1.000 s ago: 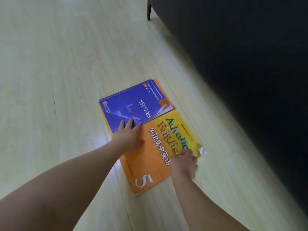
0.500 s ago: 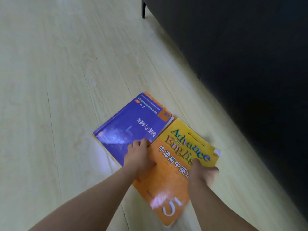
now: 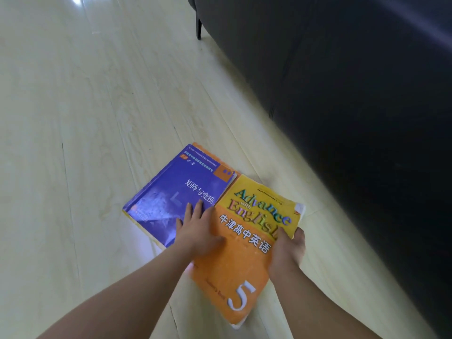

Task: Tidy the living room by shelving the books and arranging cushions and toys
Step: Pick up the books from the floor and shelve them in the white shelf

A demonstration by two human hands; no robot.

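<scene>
An orange and yellow English textbook point(image 3: 247, 253) with a large white 5 lies over the floor, overlapping a blue book point(image 3: 176, 192) to its left. My left hand point(image 3: 198, 231) lies flat across both covers, fingers straight on the blue one. My right hand point(image 3: 288, 250) grips the textbook's right edge, thumb on top and fingers under it. That right side looks lifted a little off the floor. An orange edge of something shows under the blue book's far side.
The pale wooden floor point(image 3: 97, 118) stretches away to the left and ahead. A dark sofa point(image 3: 354, 106) fills the right side, close to the books, with one thin black leg point(image 3: 198, 28) at the far end.
My right hand has gone from touching the textbook's corner to gripping its right edge. The books have turned and slid slightly in view. My left hand stays flat on the covers.
</scene>
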